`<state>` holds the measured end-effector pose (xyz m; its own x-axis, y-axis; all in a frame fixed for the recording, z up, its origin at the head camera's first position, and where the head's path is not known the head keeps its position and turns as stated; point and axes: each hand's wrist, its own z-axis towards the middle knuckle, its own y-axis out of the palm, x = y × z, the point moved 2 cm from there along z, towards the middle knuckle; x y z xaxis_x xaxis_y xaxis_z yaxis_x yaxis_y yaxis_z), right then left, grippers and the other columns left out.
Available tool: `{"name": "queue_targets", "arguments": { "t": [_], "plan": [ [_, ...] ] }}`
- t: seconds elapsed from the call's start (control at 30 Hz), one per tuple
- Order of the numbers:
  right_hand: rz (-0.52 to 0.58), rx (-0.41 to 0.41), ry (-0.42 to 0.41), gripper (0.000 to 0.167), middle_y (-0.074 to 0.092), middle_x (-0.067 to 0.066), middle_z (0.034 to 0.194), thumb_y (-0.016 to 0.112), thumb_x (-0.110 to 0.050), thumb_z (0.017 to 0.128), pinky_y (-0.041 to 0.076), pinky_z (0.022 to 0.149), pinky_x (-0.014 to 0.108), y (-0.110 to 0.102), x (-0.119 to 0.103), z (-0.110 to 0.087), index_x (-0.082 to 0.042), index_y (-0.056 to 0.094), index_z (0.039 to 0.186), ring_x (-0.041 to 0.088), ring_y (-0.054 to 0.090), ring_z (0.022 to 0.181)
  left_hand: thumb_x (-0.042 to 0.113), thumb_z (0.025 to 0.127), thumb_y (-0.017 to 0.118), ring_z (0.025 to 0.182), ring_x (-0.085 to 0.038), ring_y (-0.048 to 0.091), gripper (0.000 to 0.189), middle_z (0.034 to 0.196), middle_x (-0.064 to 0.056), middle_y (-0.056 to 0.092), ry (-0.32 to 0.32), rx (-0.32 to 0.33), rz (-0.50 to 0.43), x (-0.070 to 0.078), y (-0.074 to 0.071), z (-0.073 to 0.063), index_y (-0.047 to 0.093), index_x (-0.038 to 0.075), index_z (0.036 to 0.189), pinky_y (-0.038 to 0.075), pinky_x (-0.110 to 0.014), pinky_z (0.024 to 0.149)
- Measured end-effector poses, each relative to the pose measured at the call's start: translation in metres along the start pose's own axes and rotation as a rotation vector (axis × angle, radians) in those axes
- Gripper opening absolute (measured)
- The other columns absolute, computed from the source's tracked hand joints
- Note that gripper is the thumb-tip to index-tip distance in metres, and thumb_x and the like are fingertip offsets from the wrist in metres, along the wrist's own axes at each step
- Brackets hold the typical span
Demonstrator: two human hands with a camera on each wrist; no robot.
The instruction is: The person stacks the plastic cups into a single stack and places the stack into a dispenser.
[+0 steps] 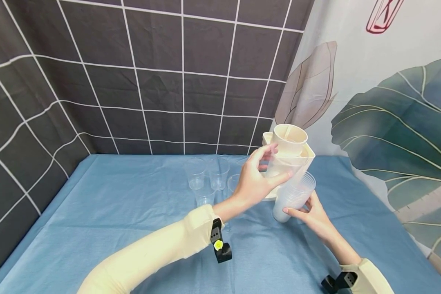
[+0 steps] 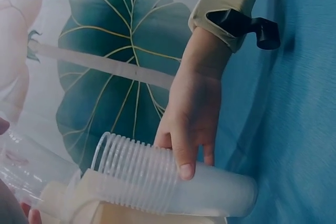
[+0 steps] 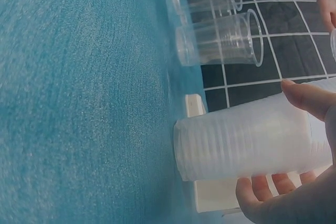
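Observation:
My left hand (image 1: 252, 179) grips a single clear plastic cup (image 1: 282, 166), tilted in front of a cream holder with a round tube on top (image 1: 289, 141). In the left wrist view this cup (image 2: 34, 169) lies across the holder's tube, close to the stack's rims. Fingers and thumb of my right hand (image 1: 314, 216) hold a tall stack of nested clear plastic cups (image 1: 293, 198) around its lower half. The stack leans with its rims up and to the right, in front of the holder. In the right wrist view the stack (image 3: 241, 137) hides much of the holder's base (image 3: 215, 195).
Several clear cups stand upright on the blue cloth left of the holder, among them a front cup (image 1: 204, 196) and a back one (image 1: 218, 173); my left forearm partly covers this group. A dark gridded curtain (image 1: 154, 90) hangs behind the blue-covered table (image 1: 95, 212).

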<state>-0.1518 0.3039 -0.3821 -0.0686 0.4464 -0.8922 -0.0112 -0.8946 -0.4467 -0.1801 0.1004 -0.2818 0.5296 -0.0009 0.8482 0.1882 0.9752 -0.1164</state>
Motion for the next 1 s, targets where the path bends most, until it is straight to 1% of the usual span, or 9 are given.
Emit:
{"name": "queue_targets", "arguments": {
  "t": [0.23,0.4,0.5,0.6,0.7,0.8,0.87,0.93,1.0],
  "plan": [
    [-0.006,-0.002,-0.001,0.091,0.034,0.018,0.145,0.072,-0.013,0.085,0.042,0.084,0.006,0.0,0.001,0.001,-0.01,0.007,0.15,0.036,0.036,0.133,0.013,0.077,0.077,0.116,-0.025,0.059,0.066,0.134,-0.009,0.059,0.015,0.004,-0.063,0.006,0.0,0.004,0.049,0.009,0.137,0.05,-0.02,0.092],
    [-0.011,-0.001,-0.002,0.091,0.034,0.018,0.145,0.071,-0.013,0.085,0.042,0.084,0.006,0.0,0.001,0.001,-0.009,0.007,0.15,0.036,0.037,0.132,0.013,0.078,0.076,0.117,-0.021,0.058,0.064,0.133,-0.01,0.059,0.021,-0.003,-0.106,0.008,0.002,0.007,0.048,0.008,0.136,0.05,-0.019,0.093],
    [-0.006,0.0,-0.004,0.09,0.035,0.017,0.145,0.071,-0.012,0.085,0.042,0.085,0.007,0.0,0.0,0.0,-0.01,0.008,0.15,0.032,0.038,0.131,0.011,0.078,0.076,0.117,-0.019,0.059,0.064,0.133,-0.011,0.058,0.026,-0.005,-0.128,0.007,0.004,0.008,0.048,0.009,0.136,0.05,-0.019,0.093],
    [-0.008,0.001,-0.002,0.09,0.035,0.015,0.144,0.071,-0.012,0.085,0.043,0.085,0.007,0.0,-0.001,0.0,-0.012,0.008,0.15,0.024,0.04,0.127,0.01,0.078,0.076,0.118,-0.02,0.059,0.066,0.133,-0.012,0.058,0.035,-0.011,-0.145,0.007,0.006,0.01,0.047,0.008,0.137,0.05,-0.019,0.093],
    [-0.011,0.0,-0.005,0.09,0.035,0.014,0.144,0.071,-0.012,0.086,0.044,0.085,0.008,0.0,-0.001,0.0,-0.012,0.008,0.15,0.021,0.04,0.126,0.008,0.078,0.075,0.12,-0.018,0.058,0.067,0.134,-0.012,0.057,0.034,-0.027,-0.153,0.005,0.007,0.011,0.046,0.007,0.138,0.05,-0.018,0.093],
    [-0.004,0.001,-0.009,0.09,0.035,0.015,0.144,0.071,-0.012,0.085,0.044,0.085,0.008,0.0,0.0,0.0,-0.011,0.008,0.15,0.025,0.039,0.128,0.008,0.078,0.076,0.121,-0.016,0.057,0.067,0.134,-0.011,0.058,0.021,-0.047,-0.165,0.003,0.009,0.012,0.045,0.007,0.138,0.049,-0.018,0.094],
    [-0.003,0.0,-0.012,0.09,0.035,0.015,0.145,0.071,-0.013,0.085,0.044,0.085,0.007,0.0,0.0,0.0,-0.011,0.008,0.15,0.027,0.038,0.129,0.007,0.078,0.076,0.122,-0.018,0.056,0.068,0.135,-0.012,0.057,0.015,-0.068,-0.183,0.002,0.011,0.013,0.045,0.006,0.138,0.049,-0.018,0.095],
    [-0.001,0.001,-0.012,0.091,0.034,0.014,0.145,0.072,-0.013,0.085,0.044,0.085,0.007,0.0,0.0,0.0,-0.012,0.008,0.15,0.025,0.039,0.129,0.006,0.078,0.076,0.124,-0.019,0.056,0.068,0.136,-0.012,0.057,0.006,-0.091,-0.201,0.001,0.012,0.013,0.045,0.006,0.139,0.048,-0.018,0.097],
    [0.001,0.001,-0.014,0.091,0.034,0.013,0.146,0.072,-0.013,0.085,0.044,0.086,0.007,0.0,0.0,0.0,-0.012,0.008,0.15,0.018,0.04,0.126,0.005,0.079,0.076,0.124,-0.019,0.056,0.068,0.136,-0.012,0.056,-0.001,-0.113,-0.217,0.001,0.014,0.013,0.044,0.006,0.139,0.048,-0.018,0.098]
  ]
}}
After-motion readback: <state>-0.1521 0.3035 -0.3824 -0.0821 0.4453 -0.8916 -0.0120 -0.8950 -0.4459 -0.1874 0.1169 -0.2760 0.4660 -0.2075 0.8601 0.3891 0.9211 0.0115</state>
